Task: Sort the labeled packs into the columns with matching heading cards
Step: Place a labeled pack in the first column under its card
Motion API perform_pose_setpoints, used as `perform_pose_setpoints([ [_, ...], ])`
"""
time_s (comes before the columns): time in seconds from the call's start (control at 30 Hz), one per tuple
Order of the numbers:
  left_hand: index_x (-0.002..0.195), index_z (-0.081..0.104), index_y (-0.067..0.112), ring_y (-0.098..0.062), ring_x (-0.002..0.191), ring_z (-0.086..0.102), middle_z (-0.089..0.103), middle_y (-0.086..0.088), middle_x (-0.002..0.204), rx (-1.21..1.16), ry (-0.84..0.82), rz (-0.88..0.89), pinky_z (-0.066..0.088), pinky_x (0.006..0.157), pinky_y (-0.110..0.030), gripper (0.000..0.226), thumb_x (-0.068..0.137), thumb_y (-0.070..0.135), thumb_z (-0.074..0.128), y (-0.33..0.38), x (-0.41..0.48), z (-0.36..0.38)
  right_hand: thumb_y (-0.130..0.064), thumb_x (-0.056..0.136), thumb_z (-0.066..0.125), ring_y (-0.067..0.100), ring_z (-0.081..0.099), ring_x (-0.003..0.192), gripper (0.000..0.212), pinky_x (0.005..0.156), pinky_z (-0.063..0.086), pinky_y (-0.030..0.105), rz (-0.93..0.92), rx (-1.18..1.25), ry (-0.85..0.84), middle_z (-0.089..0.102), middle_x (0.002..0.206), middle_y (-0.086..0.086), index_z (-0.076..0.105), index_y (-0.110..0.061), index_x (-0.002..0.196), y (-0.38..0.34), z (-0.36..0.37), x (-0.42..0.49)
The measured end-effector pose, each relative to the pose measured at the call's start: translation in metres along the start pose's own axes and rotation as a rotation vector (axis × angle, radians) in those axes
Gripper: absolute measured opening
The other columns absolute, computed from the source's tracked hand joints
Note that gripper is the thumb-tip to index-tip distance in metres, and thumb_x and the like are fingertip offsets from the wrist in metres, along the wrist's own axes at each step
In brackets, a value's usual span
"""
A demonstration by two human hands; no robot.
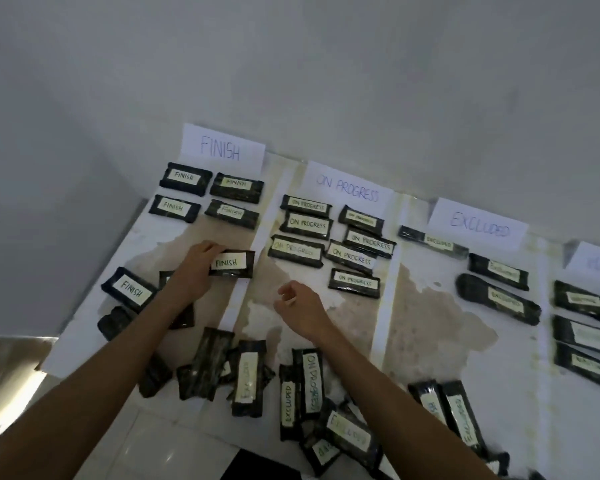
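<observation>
Left grip [194,268] pinches the left end of a pack labeled FINISH [234,264], low in the column under the FINISH card [222,147], below four packs [184,178] lying there. Right grip [302,308] hangs just right of it, fingers loosely curled, holding nothing. Unsorted packs [246,379] lie heaped nearer the person on the floor [174,445].

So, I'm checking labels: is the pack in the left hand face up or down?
Face up: the pack gripped by the left hand shows its FINISH label.
</observation>
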State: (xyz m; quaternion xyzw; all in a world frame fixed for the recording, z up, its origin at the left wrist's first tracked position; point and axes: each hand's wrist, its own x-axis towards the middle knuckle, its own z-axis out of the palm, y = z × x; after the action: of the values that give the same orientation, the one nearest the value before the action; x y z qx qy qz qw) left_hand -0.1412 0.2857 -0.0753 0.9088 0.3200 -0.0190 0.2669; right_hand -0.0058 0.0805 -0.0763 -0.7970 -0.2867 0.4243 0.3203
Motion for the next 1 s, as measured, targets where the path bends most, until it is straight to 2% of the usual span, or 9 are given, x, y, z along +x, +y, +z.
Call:
perform_pose_setpoints([
  [0.13, 0.131, 0.048, -0.001, -0.038, 0.128, 0.037, 0.042, -0.023, 0.138, 0.026, 0.010, -0.012, 0.030, 0.108, -0.041, 0.057, 0.076, -0.017, 0.054, -0.024, 0.019, 0.008, -0.018, 0.080, 0.055, 0.028, 0.051, 0.106, 0.031, 0.090, 0.046, 0.037, -0.291, -0.412, 0.112, 0.058, 0.113, 0.010, 0.061, -0.010, 0.109, 0.007, 0.023, 0.027],
  [0.2, 0.126, 0.053, 0.000, -0.043, 0.122, 0.044, 0.046, -0.024, 0.135, 0.076, 0.047, 0.027, 0.039, 0.102, -0.048, 0.053, 0.075, -0.011, 0.060, -0.028, 0.019, 0.014, -0.015, 0.075, 0.058, 0.036, 0.051, 0.114, 0.036, 0.095, 0.047, 0.045, -0.420, -0.516, 0.155, 0.059, 0.119, 0.016, 0.062, -0.007, 0.110, 0.011, 0.033, 0.037],
  [0.27, 0.120, 0.059, 0.003, -0.045, 0.112, 0.051, 0.053, -0.024, 0.129, 0.154, 0.072, 0.081, 0.049, 0.089, -0.054, 0.048, 0.073, -0.001, 0.068, -0.029, 0.017, 0.018, -0.016, 0.077, 0.057, 0.039, 0.045, 0.126, 0.039, 0.105, 0.038, 0.048, -0.518, -0.572, 0.136, 0.055, 0.129, 0.020, 0.061, -0.005, 0.114, 0.016, 0.041, 0.046],
  [0.37, 0.117, 0.062, 0.006, -0.044, 0.111, 0.052, 0.056, -0.022, 0.126, 0.156, 0.136, 0.099, 0.051, 0.085, -0.050, 0.040, 0.077, 0.003, 0.068, -0.034, 0.021, 0.022, -0.022, 0.087, 0.048, 0.038, 0.029, 0.138, 0.038, 0.111, 0.025, 0.044, -0.617, -0.620, 0.105, 0.042, 0.144, 0.018, 0.059, -0.007, 0.119, 0.026, 0.047, 0.060],
  [0.57, 0.115, 0.063, 0.006, -0.041, 0.110, 0.052, 0.055, -0.022, 0.125, 0.069, 0.219, 0.087, 0.050, 0.087, -0.047, 0.038, 0.078, -0.002, 0.066, -0.041, 0.052, 0.017, -0.027, 0.092, 0.046, 0.031, 0.019, 0.143, 0.037, 0.114, 0.022, 0.042, -0.683, -0.632, 0.122, 0.037, 0.148, 0.013, 0.057, -0.011, 0.124, 0.034, 0.044, 0.070],
  [0.67, 0.116, 0.063, 0.008, -0.039, 0.108, 0.052, 0.053, -0.022, 0.122, 0.035, 0.217, 0.046, 0.050, 0.084, -0.045, 0.038, 0.079, -0.001, 0.066, -0.041, 0.063, 0.011, -0.029, 0.092, 0.047, 0.030, 0.018, 0.143, 0.039, 0.114, 0.022, 0.042, -0.677, -0.635, 0.125, 0.036, 0.149, 0.012, 0.057, -0.011, 0.124, 0.034, 0.046, 0.071],
  [0.83, 0.115, 0.063, 0.005, -0.040, 0.105, 0.052, 0.054, -0.023, 0.118, 0.027, 0.190, 0.092, 0.050, 0.085, -0.046, 0.040, 0.077, -0.008, 0.061, -0.041, 0.060, 0.006, -0.025, 0.089, 0.053, 0.029, 0.018, 0.143, 0.040, 0.115, 0.020, 0.041, -0.667, -0.631, 0.123, 0.037, 0.148, 0.012, 0.055, -0.011, 0.126, 0.033, 0.044, 0.071],
  [0.9, 0.118, 0.061, 0.007, -0.035, 0.106, 0.049, 0.053, -0.020, 0.118, -0.034, 0.201, 0.037, 0.048, 0.089, -0.044, 0.042, 0.080, -0.008, 0.055, -0.044, 0.047, 0.002, -0.023, 0.088, 0.055, 0.031, 0.021, 0.142, 0.040, 0.114, 0.020, 0.040, -0.661, -0.629, 0.126, 0.039, 0.147, 0.013, 0.055, -0.011, 0.126, 0.030, 0.044, 0.069],
  [1.0, 0.119, 0.060, 0.010, -0.028, 0.105, 0.048, 0.051, -0.016, 0.115, -0.135, 0.232, -0.118, 0.041, 0.091, -0.032, 0.040, 0.081, -0.004, 0.054, -0.050, 0.013, -0.008, -0.018, 0.085, 0.058, 0.034, 0.026, 0.139, 0.036, 0.112, 0.024, 0.043, -0.617, -0.605, 0.129, 0.043, 0.143, 0.015, 0.059, -0.011, 0.120, 0.023, 0.045, 0.067],
])
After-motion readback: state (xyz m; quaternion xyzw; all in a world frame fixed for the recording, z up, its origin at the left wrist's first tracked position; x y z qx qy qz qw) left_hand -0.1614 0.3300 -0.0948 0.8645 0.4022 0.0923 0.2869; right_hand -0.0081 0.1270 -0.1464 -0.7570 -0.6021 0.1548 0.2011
